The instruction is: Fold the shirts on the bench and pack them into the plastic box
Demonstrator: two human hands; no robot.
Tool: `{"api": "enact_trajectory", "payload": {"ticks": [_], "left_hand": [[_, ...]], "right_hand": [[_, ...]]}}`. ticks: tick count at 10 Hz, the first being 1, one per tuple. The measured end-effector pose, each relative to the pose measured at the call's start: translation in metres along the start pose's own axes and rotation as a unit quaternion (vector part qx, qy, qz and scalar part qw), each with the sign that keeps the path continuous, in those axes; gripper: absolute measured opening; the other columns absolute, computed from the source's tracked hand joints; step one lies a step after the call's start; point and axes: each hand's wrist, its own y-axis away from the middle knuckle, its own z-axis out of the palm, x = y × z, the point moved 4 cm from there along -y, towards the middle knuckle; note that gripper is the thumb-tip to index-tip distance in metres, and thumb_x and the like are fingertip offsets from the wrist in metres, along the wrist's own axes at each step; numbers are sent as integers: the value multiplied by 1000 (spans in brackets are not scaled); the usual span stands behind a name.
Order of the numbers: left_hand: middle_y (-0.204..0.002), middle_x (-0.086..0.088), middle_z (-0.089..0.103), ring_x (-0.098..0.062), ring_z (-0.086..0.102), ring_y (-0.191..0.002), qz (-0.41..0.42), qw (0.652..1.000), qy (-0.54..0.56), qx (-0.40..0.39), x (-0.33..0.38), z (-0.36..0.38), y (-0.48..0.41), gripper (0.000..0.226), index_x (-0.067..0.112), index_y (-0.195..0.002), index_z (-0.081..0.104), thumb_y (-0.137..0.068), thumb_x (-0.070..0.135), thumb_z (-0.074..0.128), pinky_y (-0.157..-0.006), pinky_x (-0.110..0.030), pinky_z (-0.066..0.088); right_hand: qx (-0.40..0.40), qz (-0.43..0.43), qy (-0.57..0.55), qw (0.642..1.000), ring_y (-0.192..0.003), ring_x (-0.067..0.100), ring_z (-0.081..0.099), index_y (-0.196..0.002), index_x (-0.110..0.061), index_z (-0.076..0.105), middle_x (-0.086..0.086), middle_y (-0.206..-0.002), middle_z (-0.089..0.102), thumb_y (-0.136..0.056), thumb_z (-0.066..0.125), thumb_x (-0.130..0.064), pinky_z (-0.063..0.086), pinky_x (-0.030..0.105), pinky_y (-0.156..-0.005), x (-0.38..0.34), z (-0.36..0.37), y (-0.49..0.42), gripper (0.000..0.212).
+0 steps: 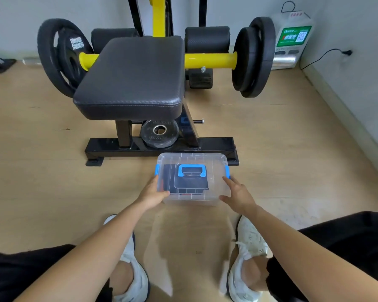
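Wooden floor (pixel 42 171) before a black padded bench (pixel 133 77). A lidded plastic box (pixel 192 199), with dark folded cloth seen through its clear walls, is set on the floor at the bench's foot. The box is held by the left hand (pixel 154 194) at its left wall, while the right hand (pixel 238 195) is spread open, touching its right corner.

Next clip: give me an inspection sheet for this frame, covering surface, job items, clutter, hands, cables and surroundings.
Surface: black padded bench seat, bare; no shirts on it.
Job's things: clear plastic box on the wooden floor, lid on with blue handle and side latches; dark folded fabric inside.
Clutter: small weight plate on the bench base.
Grips: left hand at the box's left side, thumb on the lid; right hand open beside the right side, contact unclear.
Cables: black cord to a wall plug.
Surroundings: loaded weight plates, white charging station, grey walls.
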Motion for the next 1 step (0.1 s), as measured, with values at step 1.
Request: {"api": "enact_trajectory", "payload": {"ticks": [1], "left_hand": [[-164,2,28,-23,32,-147,28,995,-90,35,17,-1,6,74,20,-157,28,-94,31,64,-114,-35,34]], "right_hand": [[22,-12,17,1000,-132,32,41,-151,-22,34,6,-159,30,-92,64,-35,42,40,-105,-6,-1,-2,67]]}}
